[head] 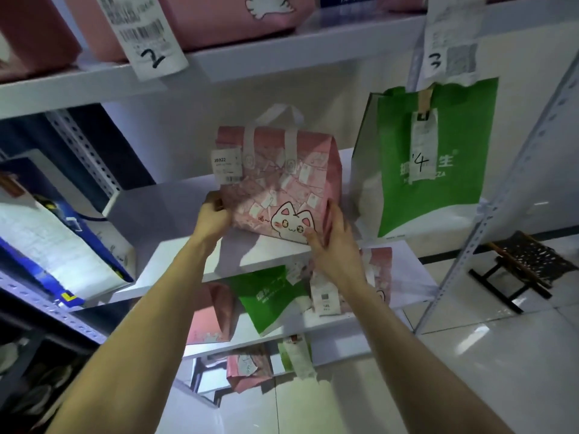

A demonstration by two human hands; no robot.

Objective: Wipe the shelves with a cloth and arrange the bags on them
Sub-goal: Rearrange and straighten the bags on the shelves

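Note:
A pink bag (275, 183) with a white cat drawing, white handles and a paper label stands upright on the white middle shelf (163, 208). My left hand (214, 216) grips its lower left edge, fingers curled round it. On the bag's lower right corner, my right hand (332, 242) holds it with the thumb on the front and the fingers along the side. To its right a green and white bag (432, 170) stands on the same shelf, with a tag marked 4. No cloth is in sight.
Pink bags (219, 20) sit on the top shelf (94, 79) behind tags marked 2 and 3. Lower shelves hold green and pink bags (269, 296). A blue and white bag (62, 239) leans on the left rack. A dark stool (526, 264) stands on the tiled floor at right.

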